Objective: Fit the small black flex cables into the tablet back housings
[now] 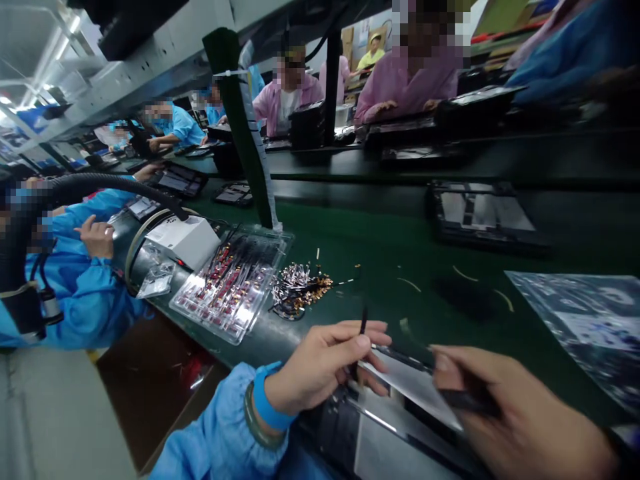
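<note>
Black tool (pixel 361 333) (thin) between left-hand fingers (pixel 367 341)

The light comes from long white lamps (pixel 35 73) up in the top left corner. It is bright there, but the dark green worktop (pixel 390 247) looks dim. The clear plastic tray (pixel 235 280) near the worktop's front edge shines with little white spots. The right hand (pixel 520 420) is blurry. Straight lines bend near the edges. The faces are blurred into squares.
</note>
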`<state>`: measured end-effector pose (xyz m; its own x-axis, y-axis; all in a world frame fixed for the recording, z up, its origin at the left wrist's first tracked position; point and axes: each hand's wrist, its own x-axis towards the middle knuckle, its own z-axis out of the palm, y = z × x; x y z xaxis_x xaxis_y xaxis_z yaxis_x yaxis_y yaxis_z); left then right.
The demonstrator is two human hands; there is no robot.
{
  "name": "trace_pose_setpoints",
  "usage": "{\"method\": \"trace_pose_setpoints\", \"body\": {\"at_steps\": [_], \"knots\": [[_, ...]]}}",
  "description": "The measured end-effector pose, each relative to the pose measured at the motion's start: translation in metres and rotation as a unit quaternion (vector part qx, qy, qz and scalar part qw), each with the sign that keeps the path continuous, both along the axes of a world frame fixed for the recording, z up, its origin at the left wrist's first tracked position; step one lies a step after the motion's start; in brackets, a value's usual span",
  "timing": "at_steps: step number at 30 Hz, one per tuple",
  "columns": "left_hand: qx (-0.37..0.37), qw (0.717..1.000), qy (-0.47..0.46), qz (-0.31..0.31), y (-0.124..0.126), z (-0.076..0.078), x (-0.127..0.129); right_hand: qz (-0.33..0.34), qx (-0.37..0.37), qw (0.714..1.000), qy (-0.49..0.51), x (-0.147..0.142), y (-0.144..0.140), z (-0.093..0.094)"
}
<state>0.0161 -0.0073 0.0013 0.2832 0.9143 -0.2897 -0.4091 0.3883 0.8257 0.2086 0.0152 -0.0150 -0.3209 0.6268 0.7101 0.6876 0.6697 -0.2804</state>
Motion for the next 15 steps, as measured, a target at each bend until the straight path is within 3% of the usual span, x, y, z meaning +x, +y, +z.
{"method": "trace_pose_setpoints", "body": {"at_steps": [2, 4, 7, 12, 13, 15], "knots": [[-0.027, 0.997, -0.068, -0.006, -0.001, 0.002, 0.002, 0.093, 0.003, 0.996, -0.006, -0.004, -0.005, 0.005], [-0.038, 0.995, -0.088, 0.009, -0.003, 0.003, 0.005, 0.131, -0.023, 0.991, 0.019, -0.010, -0.007, 0.011], [-0.032, 0.998, -0.059, 0.016, -0.006, 0.003, 0.009, 0.085, -0.146, 0.980, 0.108, -0.015, -0.003, 0.021], [-0.006, 0.995, 0.031, -0.093, -0.009, -0.001, 0.013, 0.044, -0.370, 0.896, 0.243, -0.021, 0.008, 0.030], [0.029, 0.993, 0.072, -0.085, -0.009, -0.002, 0.014, 0.040, -0.380, 0.887, 0.258, -0.023, 0.008, 0.030], [0.134, 0.974, 0.182, -0.001, -0.009, -0.005, 0.016, 0.025, -0.352, 0.898, 0.263, -0.025, 0.005, 0.028]]}}
